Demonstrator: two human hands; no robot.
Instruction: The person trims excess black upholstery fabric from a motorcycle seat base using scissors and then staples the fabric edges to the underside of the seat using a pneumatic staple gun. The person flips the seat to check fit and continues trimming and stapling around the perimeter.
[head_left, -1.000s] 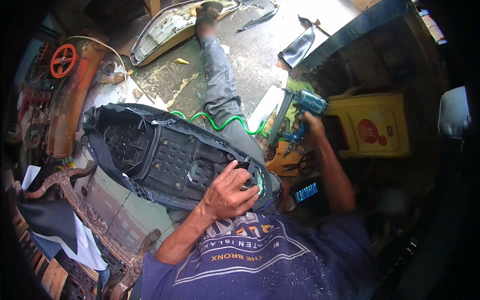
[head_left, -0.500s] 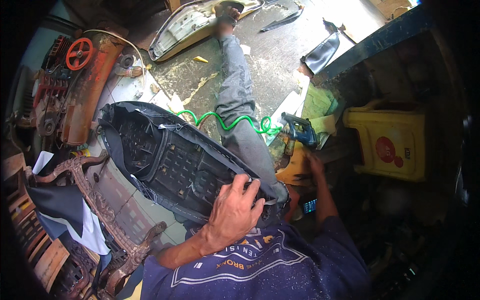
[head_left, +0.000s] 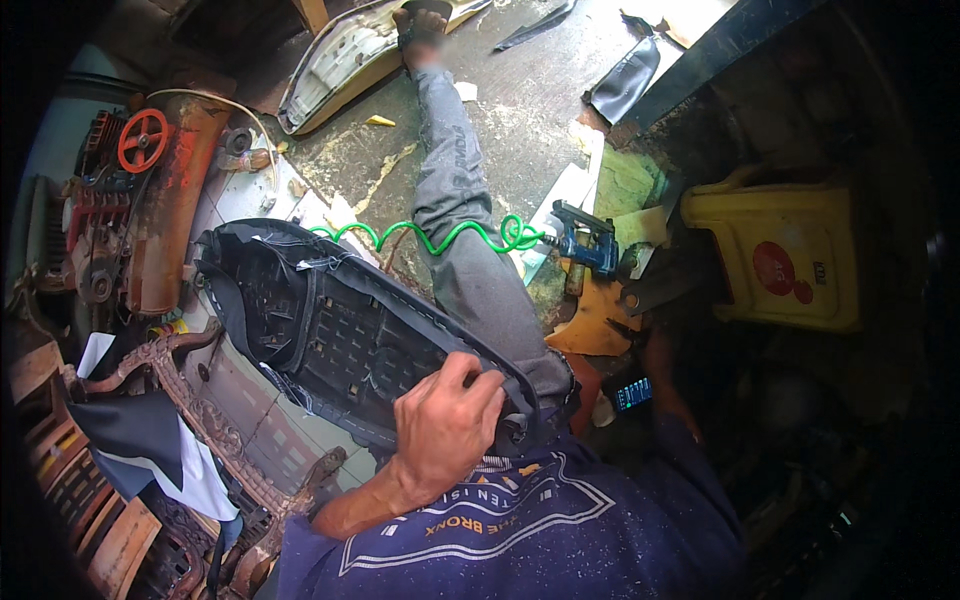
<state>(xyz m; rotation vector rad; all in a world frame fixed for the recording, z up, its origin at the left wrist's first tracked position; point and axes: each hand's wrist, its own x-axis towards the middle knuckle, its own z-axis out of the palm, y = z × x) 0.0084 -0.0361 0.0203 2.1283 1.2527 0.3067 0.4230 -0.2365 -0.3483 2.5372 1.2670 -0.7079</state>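
Seat (head_left: 350, 325) bottom-up, lying across the person's lap beside the outstretched leg (head_left: 450, 170). Black cover (head_left: 215, 262) is folded over the rim; row of pale dashes, probably staples, runs along the far edge. That stretch looks done. Far-left end less so: cover stands up loose there, threads hanging at both sides, so fastening or trimming seems left. Near end is partly behind the left hand (head_left: 450, 415), can't judge. Overall, looks well past halfway.

Left hand at the near-end rim, fingers bent and bunched; can't tell if they pinch the cover or just rest. Right hand (head_left: 657, 338) low in shadow by the tan scrap (head_left: 592, 325); finger state can't be told, nor whether it holds anything. Staple gun (head_left: 587, 240) lies on the floor, green hose (head_left: 455, 240) attached, apart from the right hand. Phone (head_left: 633, 394) lit nearby.
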